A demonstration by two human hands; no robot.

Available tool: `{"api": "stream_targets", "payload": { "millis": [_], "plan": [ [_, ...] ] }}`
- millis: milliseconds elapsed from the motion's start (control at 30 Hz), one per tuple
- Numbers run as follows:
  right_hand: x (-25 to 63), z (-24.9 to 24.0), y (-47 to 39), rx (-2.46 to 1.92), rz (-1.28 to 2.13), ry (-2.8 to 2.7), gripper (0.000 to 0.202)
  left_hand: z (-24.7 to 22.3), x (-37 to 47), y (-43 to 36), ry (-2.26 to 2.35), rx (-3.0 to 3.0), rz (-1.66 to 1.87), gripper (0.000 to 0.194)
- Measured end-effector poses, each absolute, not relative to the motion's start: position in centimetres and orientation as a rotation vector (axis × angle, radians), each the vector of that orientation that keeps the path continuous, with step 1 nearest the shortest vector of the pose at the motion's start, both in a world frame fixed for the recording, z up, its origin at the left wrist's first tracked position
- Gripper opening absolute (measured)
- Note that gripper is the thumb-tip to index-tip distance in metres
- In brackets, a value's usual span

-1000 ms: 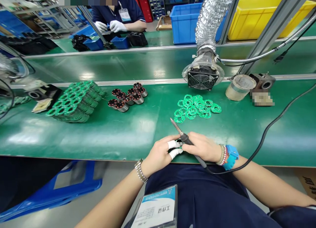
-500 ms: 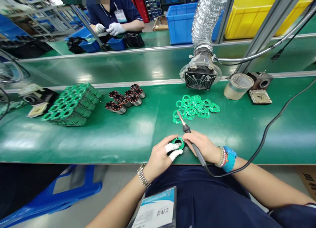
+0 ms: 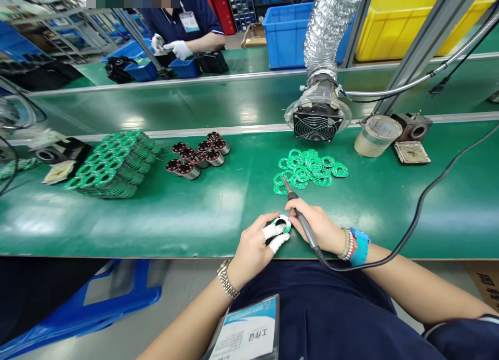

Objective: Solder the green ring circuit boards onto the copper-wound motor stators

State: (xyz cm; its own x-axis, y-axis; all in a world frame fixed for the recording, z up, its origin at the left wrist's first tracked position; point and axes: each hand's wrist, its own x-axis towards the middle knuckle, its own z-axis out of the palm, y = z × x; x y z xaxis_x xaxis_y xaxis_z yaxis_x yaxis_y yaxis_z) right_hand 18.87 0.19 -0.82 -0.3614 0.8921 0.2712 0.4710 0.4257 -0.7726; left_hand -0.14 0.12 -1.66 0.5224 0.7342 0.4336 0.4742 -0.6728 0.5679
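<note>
My left hand (image 3: 262, 239), with white finger covers on two fingers, is closed around a ring-shaped green circuit board (image 3: 287, 228) near the table's front edge. Glare whitens part of the board, and whether a motor part sits beneath it is hidden. In my right hand (image 3: 320, 226) is a soldering iron (image 3: 306, 226), its tip pointing up and away from me. The fingertips of that hand reach the board's right edge. Just beyond the iron's tip lies a loose pile of similar green ring boards (image 3: 312, 168).
Several copper-wound stators (image 3: 198, 157) stand left of the pile, beside stacked green board panels (image 3: 113, 165). A fan on a foil duct (image 3: 317, 126) hangs behind. Right are a round tub (image 3: 377, 136) and an iron stand (image 3: 412, 134). The iron's cord (image 3: 419, 209) loops right. A gloved co-worker (image 3: 187, 32) sits opposite.
My right hand and the soldering iron have shifted slightly, the iron tilting a little more upright. The board in my left hand has tipped and now catches glare. The co-worker's hands have moved a little.
</note>
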Motion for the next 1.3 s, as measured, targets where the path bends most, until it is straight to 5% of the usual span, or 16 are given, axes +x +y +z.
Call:
{"api": "stream_targets", "payload": {
  "millis": [767,1300],
  "plan": [
    [19.3,-0.8,1.2,-1.081,0.857,-2.013,0.018,-1.6,0.0,0.1,1.025,2.345,0.945,0.013],
    [17.7,2.4,0.9,-1.321,0.848,-2.188,0.038,-1.1,0.3,-0.2,1.094,2.353,0.890,0.008]
  ]
}}
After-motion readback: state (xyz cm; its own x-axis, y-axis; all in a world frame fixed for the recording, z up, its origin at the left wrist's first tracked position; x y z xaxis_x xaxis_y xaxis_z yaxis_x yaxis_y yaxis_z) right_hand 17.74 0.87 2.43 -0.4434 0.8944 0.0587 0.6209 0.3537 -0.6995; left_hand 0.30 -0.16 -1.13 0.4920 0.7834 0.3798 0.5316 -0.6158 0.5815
